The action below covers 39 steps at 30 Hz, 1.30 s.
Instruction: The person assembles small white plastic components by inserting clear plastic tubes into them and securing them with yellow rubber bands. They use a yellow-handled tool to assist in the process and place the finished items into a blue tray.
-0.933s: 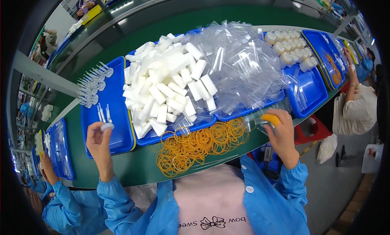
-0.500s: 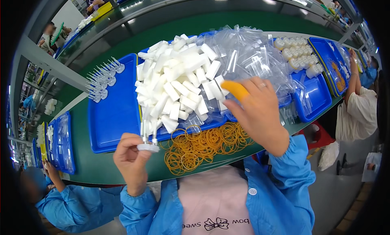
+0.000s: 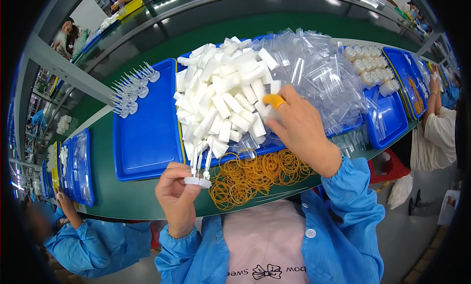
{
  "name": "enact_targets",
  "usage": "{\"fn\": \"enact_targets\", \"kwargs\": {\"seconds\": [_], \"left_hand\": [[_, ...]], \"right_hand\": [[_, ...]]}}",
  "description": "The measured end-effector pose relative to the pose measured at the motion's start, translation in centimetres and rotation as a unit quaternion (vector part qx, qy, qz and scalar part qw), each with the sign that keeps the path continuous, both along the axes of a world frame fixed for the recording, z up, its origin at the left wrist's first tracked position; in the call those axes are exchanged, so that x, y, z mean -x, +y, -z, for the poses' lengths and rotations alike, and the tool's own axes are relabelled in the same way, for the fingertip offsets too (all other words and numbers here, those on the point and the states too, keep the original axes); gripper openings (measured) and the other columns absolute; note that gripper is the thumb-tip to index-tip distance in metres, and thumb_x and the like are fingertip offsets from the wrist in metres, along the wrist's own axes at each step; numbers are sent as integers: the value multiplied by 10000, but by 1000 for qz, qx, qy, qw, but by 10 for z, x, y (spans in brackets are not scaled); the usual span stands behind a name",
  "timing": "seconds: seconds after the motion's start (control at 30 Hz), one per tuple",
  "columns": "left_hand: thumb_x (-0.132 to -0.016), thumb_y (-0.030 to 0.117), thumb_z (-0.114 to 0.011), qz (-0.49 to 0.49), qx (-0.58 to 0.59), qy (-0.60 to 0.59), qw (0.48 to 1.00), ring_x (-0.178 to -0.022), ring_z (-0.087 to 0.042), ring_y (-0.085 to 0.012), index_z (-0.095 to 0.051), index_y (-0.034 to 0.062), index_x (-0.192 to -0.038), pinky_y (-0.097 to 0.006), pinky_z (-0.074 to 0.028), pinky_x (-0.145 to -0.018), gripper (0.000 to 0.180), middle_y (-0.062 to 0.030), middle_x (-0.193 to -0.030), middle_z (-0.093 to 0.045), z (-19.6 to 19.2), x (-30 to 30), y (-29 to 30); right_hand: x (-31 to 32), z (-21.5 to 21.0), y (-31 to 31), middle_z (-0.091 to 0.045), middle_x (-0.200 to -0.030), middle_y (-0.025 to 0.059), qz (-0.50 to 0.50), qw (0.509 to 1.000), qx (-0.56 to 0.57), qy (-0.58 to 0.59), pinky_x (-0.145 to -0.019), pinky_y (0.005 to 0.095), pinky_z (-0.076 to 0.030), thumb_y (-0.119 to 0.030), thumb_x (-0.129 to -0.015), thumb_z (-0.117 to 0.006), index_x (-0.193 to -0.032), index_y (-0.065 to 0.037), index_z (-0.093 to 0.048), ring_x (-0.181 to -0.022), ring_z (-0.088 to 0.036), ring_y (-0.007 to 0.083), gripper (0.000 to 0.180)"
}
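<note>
My left hand pinches a white plastic piece, a round base with several upright prongs, held tilted in front of the trays. My right hand, with a yellow-orange finger cot on one finger, is at the right side of a heap of white foam blocks. Its thumb and finger close round one white foam block, slightly blurred and partly hidden by the hand. Brown rubber bands lie loose between my two arms.
Clear plastic sleeves are piled right of the foam. A blue tray on the left bears several white pronged pieces at its far corner. Stacked white parts and another blue tray stand right. Co-workers sit on both sides.
My right thumb and finger have closed in round a foam block at the heap's edge. My left hand still holds the pronged piece. The whole view has shifted slightly.
</note>
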<state>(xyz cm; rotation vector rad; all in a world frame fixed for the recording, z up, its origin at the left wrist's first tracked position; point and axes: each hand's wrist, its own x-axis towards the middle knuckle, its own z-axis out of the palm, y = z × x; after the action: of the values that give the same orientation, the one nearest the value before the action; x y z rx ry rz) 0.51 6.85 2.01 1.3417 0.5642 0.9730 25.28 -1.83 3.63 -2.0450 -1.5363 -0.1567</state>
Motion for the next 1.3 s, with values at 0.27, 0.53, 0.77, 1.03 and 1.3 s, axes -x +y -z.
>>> {"fn": "enact_targets", "kwargs": {"seconds": [0.27,0.53,0.77,1.03,1.3], "left_hand": [[-775,25,-650,-4,-4,14,1000,-694,-566,-160,-537,25,-863,-289,-512,-599,143,-57,-841,-487,4,1,3],[-754,36,-720,208,33,-1,978,-845,-554,-164,-643,8,-865,-275,-460,-721,137,-98,-920,-531,-3,10,-18],[-809,-70,-626,277,60,14,959,-900,-558,-163,-605,-40,-990,-289,-500,-813,185,-111,-1025,-487,-12,-14,-29],[-789,-30,-669,266,44,54,961,-893,-570,-156,-640,2,-969,-272,-490,-761,185,-95,-986,-522,-15,-21,-34],[-698,31,-720,206,-308,184,910,-723,-597,-191,-706,108,-920,-270,-482,-604,235,-60,-869,-574,-24,-26,-37]], "right_hand": [[9,-25,-24,-524,-861,108,-61,988,-56,128,-607,340,-457,-92,-719,-715,-904,16,-569,-703,-563,279,258],[41,-10,-57,-571,-798,21,-51,631,-132,763,-489,187,-373,-269,-918,-563,-1064,-30,-536,-583,-470,54,281],[45,2,-51,-482,-680,30,-35,539,-118,834,-455,229,-322,-402,-966,-430,-1071,-49,-501,-491,-399,83,375],[41,10,-53,-547,-745,13,-76,531,-141,832,-461,206,-321,-373,-951,-487,-1050,-31,-552,-547,-428,61,361],[37,19,-57,-595,-744,4,-54,658,-95,745,-429,157,-312,-249,-883,-612,-979,-40,-572,-535,-452,9,234]]}}
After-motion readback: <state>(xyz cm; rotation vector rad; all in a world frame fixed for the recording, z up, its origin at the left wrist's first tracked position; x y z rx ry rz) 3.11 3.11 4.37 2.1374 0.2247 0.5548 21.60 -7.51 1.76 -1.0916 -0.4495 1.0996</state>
